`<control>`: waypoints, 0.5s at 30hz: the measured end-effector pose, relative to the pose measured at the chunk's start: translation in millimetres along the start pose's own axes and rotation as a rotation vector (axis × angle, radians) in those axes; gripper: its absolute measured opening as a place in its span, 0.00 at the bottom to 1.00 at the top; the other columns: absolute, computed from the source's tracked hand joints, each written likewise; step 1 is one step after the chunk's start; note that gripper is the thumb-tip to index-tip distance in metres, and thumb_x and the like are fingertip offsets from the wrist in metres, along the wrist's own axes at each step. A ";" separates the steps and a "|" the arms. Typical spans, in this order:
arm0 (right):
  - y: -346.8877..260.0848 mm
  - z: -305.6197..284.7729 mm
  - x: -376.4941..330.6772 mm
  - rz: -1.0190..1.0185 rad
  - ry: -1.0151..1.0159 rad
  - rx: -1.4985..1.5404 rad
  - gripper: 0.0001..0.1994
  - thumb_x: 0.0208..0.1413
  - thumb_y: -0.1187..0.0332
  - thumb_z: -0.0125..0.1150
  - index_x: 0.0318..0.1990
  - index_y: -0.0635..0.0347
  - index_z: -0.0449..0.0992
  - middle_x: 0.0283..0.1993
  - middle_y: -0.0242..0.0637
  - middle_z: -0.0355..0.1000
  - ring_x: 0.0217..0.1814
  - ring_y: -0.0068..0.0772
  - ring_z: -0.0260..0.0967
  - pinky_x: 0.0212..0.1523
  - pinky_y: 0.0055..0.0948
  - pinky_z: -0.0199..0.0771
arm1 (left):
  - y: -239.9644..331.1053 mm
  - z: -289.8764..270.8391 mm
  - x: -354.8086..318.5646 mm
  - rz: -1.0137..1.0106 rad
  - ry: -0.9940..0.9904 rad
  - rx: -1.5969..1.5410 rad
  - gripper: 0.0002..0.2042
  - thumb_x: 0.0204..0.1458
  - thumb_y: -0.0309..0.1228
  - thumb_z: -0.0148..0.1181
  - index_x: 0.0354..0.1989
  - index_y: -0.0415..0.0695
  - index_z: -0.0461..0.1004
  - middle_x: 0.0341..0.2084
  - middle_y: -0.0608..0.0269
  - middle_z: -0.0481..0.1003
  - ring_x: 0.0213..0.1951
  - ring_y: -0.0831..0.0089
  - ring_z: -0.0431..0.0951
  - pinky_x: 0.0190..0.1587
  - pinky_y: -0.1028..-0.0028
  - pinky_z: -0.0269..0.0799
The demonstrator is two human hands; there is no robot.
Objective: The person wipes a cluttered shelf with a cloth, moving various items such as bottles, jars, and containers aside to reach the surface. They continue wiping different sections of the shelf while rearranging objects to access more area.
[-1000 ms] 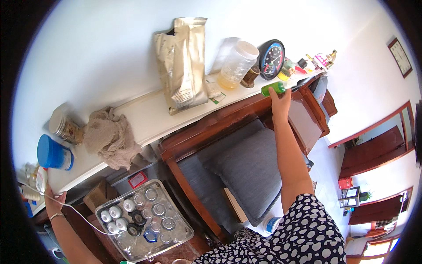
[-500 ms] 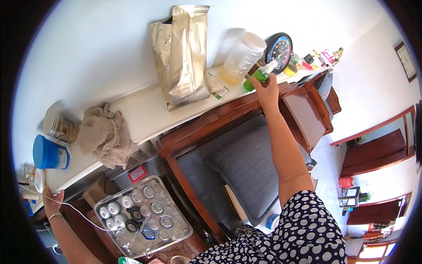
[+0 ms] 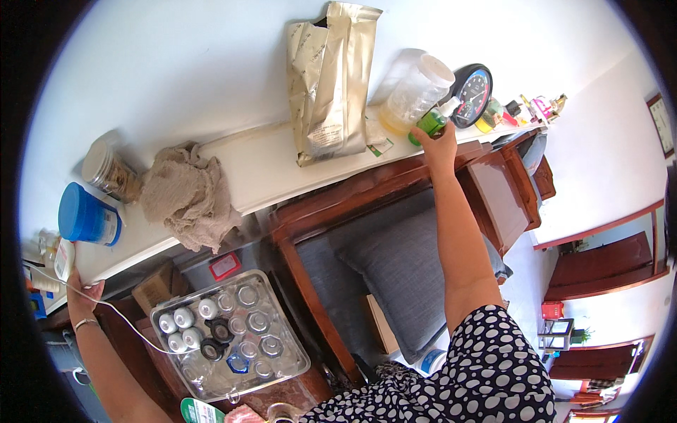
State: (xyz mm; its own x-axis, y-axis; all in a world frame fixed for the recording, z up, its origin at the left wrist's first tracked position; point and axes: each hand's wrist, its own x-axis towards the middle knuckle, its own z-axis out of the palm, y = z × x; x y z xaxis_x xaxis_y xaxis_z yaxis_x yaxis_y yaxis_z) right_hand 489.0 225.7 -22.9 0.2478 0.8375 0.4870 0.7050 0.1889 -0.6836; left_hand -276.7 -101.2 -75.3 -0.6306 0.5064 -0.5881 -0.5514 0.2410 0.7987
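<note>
At the far right part of the white shelf, my right hand [image 3: 441, 149] is closed round a small green spray bottle [image 3: 432, 125] with a white top. The bottle leans in front of a clear plastic jar [image 3: 422, 88] with yellowish contents at its base. My left hand [image 3: 85, 292] is at the shelf's left end, its thumb and a finger on the edge of the white shelf [image 3: 261, 158]. Beside those fingers is a white rounded object [image 3: 65, 259]; the other fingers are hidden. A gold foil bag [image 3: 335, 92] stands between my hands.
Along the shelf are a blue tub [image 3: 88, 214], a lidded jar [image 3: 109, 173], a crumpled cloth [image 3: 189, 197] and a round black clock [image 3: 472, 95]. Below stands a clear tray [image 3: 300, 359] of bottles and lids, crossed by a white cable [image 3: 134, 326]. A wooden chair [image 3: 321, 299] has a grey cushion [image 3: 398, 271].
My view has shifted, so the shelf's left end sits higher in the picture. My right hand, with the spray bottle, has come a little closer to the clear jar. My left hand stays at the edge.
</note>
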 end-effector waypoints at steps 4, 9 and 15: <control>3.1 9.6 9.3 0.001 -0.006 0.008 0.27 0.35 0.61 0.74 0.40 0.65 0.66 0.35 0.42 0.72 0.36 0.37 0.71 0.39 0.32 0.70 | -1.8 -2.7 10.2 -0.006 0.067 -0.049 0.23 0.49 0.49 0.58 0.46 0.45 0.69 0.39 0.57 0.75 0.36 0.61 0.79 0.31 0.65 0.80; -0.4 13.7 11.8 0.010 -0.024 0.022 0.29 0.36 0.62 0.75 0.43 0.66 0.66 0.38 0.43 0.71 0.38 0.37 0.71 0.41 0.32 0.70 | -6.6 -7.5 7.5 0.041 0.011 -0.078 0.22 0.50 0.48 0.58 0.47 0.47 0.69 0.41 0.57 0.75 0.40 0.62 0.78 0.34 0.63 0.80; -26.4 -8.1 -18.2 -0.001 0.033 -0.024 0.32 0.39 0.64 0.74 0.51 0.65 0.64 0.43 0.41 0.69 0.33 0.27 0.66 0.34 0.26 0.70 | 0.2 18.9 -25.1 0.040 -0.019 0.004 0.20 0.47 0.50 0.59 0.48 0.59 0.70 0.44 0.73 0.73 0.44 0.73 0.73 0.43 0.63 0.72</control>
State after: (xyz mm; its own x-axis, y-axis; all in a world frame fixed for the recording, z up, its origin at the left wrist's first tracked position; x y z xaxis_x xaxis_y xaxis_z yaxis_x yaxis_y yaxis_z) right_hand 471.2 201.4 -9.3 0.2686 0.8196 0.5062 0.7211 0.1774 -0.6698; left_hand -250.6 -98.3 -57.9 -0.6417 0.5316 -0.5528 -0.5235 0.2232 0.8223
